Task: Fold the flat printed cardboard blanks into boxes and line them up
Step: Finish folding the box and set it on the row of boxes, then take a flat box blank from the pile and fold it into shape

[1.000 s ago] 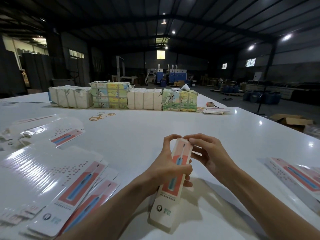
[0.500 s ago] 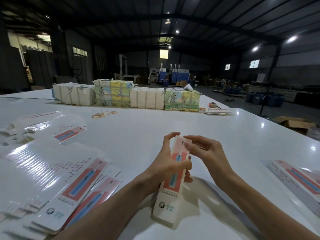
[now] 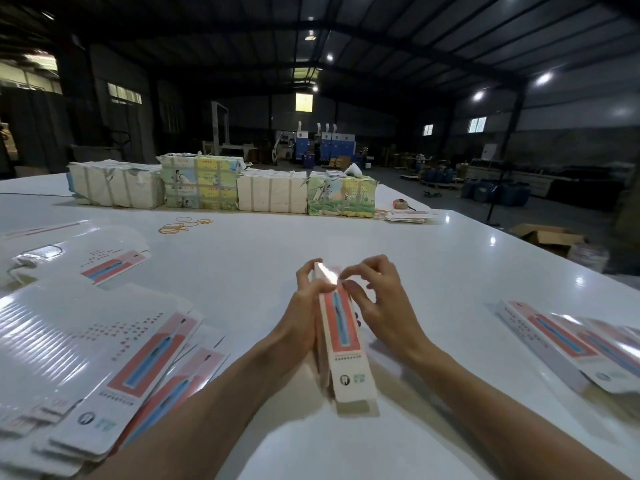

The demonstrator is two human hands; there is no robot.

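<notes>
A long narrow printed box (image 3: 341, 344), white with a red panel and a blue toothbrush picture, stands tilted on the white table (image 3: 263, 258), its near end down. My left hand (image 3: 304, 313) grips its upper left side, thumb over the top. My right hand (image 3: 377, 303) has curled fingertips at the box's top flap, which catches the light. Whether those fingertips pinch the flap is unclear. A fanned pile of flat blanks (image 3: 86, 348) lies at the left. More blanks (image 3: 581, 344) lie at the right.
A row of wrapped paper bundles (image 3: 221, 188) stands across the far side of the table. Loose rubber bands (image 3: 181, 225) lie in front of them. A few flat cards (image 3: 407, 216) rest near the far right edge. The table's right edge drops to the warehouse floor.
The box has swung so its lower end points more to the right and its printed face turns toward me. My right fingers have shifted up to the top flap.
</notes>
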